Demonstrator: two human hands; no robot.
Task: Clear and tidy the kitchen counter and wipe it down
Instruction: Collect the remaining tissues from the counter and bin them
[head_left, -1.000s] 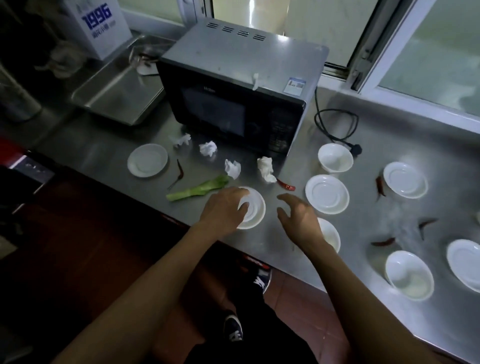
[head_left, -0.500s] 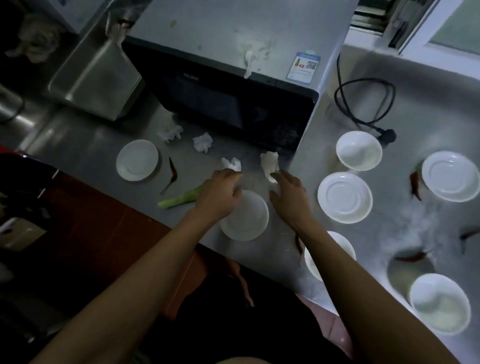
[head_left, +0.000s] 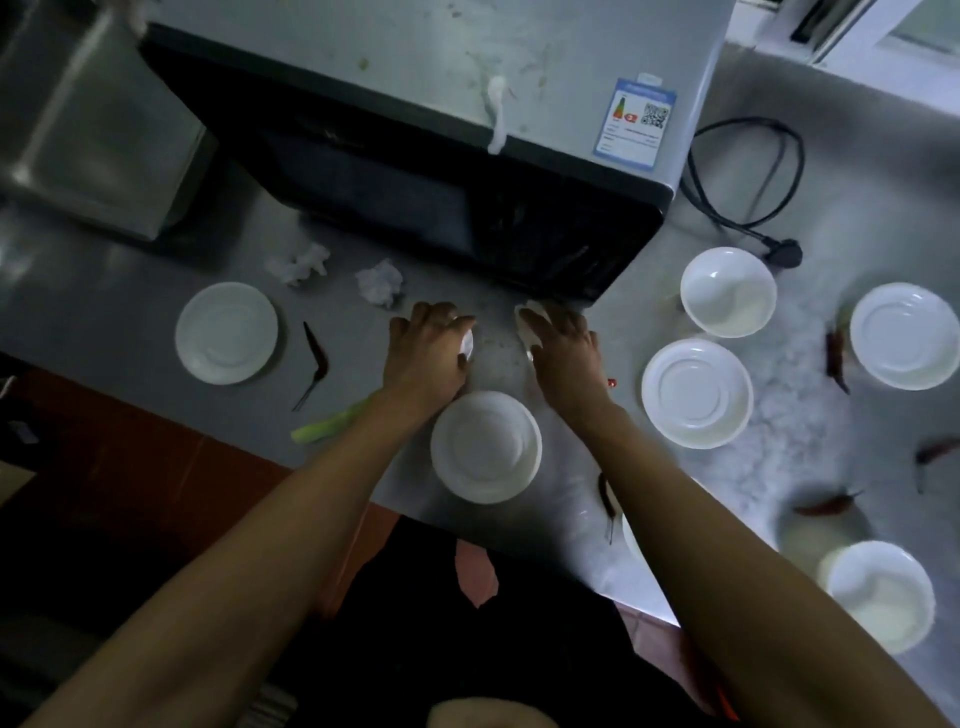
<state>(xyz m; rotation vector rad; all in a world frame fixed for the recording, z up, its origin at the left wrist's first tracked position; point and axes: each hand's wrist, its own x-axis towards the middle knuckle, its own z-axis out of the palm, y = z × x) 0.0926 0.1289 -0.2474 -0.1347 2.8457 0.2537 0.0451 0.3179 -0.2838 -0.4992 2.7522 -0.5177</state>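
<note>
Hands closing on tissue wads: left hand (head_left: 428, 353) gripping one (head_left: 467, 345), right hand (head_left: 563, 348) covering another (head_left: 530, 325); two more wads (head_left: 379, 282) lying left of both.

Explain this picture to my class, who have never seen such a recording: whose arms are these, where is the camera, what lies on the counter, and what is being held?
The camera is worn on a person's head and looks down, so the arms are the wearer's own. No robot is involved. The left hand grips a crumpled white tissue, and the right hand grips another, both just in front of the microwave. On the steel counter lie white saucers, such as one near the edge, a white bowl, two more crumpled tissues, dried red chillies and a green vegetable stalk. The scene is dim, so small details are unclear.
</note>
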